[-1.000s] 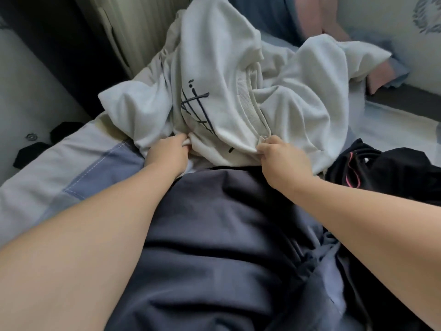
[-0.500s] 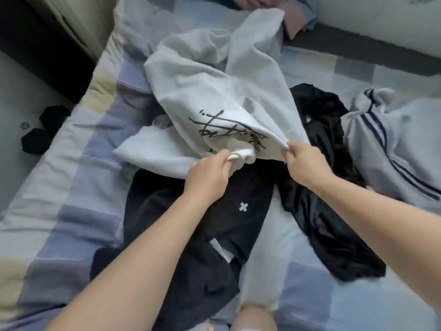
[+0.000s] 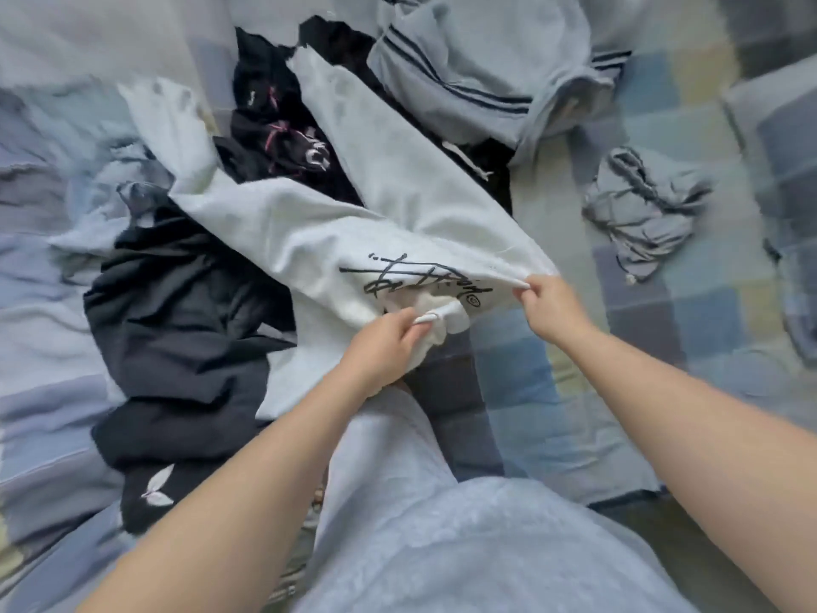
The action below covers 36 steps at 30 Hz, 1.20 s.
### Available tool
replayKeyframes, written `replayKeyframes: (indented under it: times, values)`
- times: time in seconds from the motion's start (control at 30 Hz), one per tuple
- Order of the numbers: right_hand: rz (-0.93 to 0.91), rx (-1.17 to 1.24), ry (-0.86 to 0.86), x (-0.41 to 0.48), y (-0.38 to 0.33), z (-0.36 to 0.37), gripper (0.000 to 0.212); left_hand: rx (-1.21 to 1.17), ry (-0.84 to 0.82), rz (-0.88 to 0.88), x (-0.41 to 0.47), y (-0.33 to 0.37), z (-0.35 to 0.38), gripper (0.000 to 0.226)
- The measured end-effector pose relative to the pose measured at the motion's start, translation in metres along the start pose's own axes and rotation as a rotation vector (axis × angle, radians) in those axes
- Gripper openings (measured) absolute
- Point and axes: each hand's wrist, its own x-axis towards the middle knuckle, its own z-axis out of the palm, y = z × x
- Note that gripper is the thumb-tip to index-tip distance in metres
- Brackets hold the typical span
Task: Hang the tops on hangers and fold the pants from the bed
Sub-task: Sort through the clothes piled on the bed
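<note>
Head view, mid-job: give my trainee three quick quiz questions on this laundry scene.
1. True or false: the left hand and the right hand both grip the white top.
2. Which lies by itself on the bed, to the right of the right hand? A) a hanger B) the crumpled grey garment C) a shoe
3. What colour is the script printed on the white top?

Key: 1 true; 2 B; 3 black.
</note>
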Motion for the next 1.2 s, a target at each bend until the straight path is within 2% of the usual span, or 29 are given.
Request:
replayKeyframes:
  times: [0.2,0.33,0.4,0.47,0.57,0.67,0.73,0.83,0.9,0.97,1.1,1.2]
  values:
    - [0.295,0.077,0.12,-0.054,0.153,-0.014,0.024,0.133,-0.197,0.154,0.022,0.076,0.083,0.028]
    - [0.378,0.169,0.176,-0.075,0.189,-0.005,0.025,0.104,-0.233,0.173,0.031,0.097,0.12,0.027]
    - [0.393,0.212,0.169,-0.083,0.185,0.006,0.023,0.053,-0.255,0.117,0.033,0.091,0.125,0.017]
    - [0.367,0.24,0.148,-0.088,0.168,0.019,0.03,0.005,-0.251,0.019,0.032,0.074,0.12,0.019]
    - [0.273,0.241,0.015,-0.088,0.127,0.042,0.039,0.059,-0.2,-0.108,0.031,0.03,0.097,0.033]
    - [0.206,0.306,-0.174,-0.083,0.083,0.068,0.032,0.224,-0.254,-0.238,0.032,-0.018,0.074,0.051]
    - [0.133,0.254,-0.269,-0.079,0.058,0.09,0.033,0.342,-0.296,-0.259,0.037,-0.04,0.064,0.062]
    - [0.012,-0.015,-0.382,-0.069,0.03,0.12,0.056,0.424,-0.378,-0.235,0.05,-0.066,0.055,0.069]
    - [0.025,-0.143,-0.461,-0.064,0.017,0.136,0.075,0.472,-0.424,-0.203,0.058,-0.082,0.055,0.069]
    - [0.079,-0.224,-0.522,-0.058,0.009,0.148,0.083,0.549,-0.412,-0.151,0.065,-0.094,0.059,0.065]
    - [0.078,-0.397,-0.477,-0.043,-0.002,0.17,0.074,0.854,-0.272,0.106,0.085,-0.114,0.064,0.046]
    - [0.043,-0.469,-0.428,-0.031,-0.005,0.182,0.062,0.924,-0.299,0.161,0.101,-0.127,0.059,0.033]
